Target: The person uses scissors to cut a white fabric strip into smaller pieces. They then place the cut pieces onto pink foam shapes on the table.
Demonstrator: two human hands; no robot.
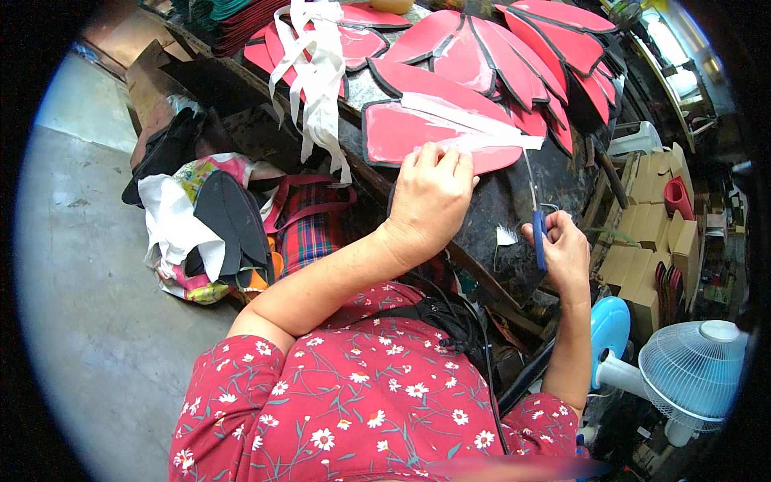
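Observation:
A red, black-edged flat piece (385, 128) lies on the dark worktop in front of me, with white smears on its face. White strips (474, 124) run along it toward its right end. My left hand (434, 193) has its fingers bunched on the near edge of this piece; its fingertips are partly hidden. In my right hand (567, 249) are scissors (540, 241) with blue handles. Their blades point away from me, with the tips by the right end of the white strips. A small white scrap (506, 235) lies between my hands.
More red, black-edged pieces (554, 36) overlap at the back. Long white strips (309, 80) hang over the table's left edge. A bag with dark pieces and white cloth (181, 225) sits at left. Cardboard boxes (638, 265) and a blue-and-white fan (695, 373) stand at right.

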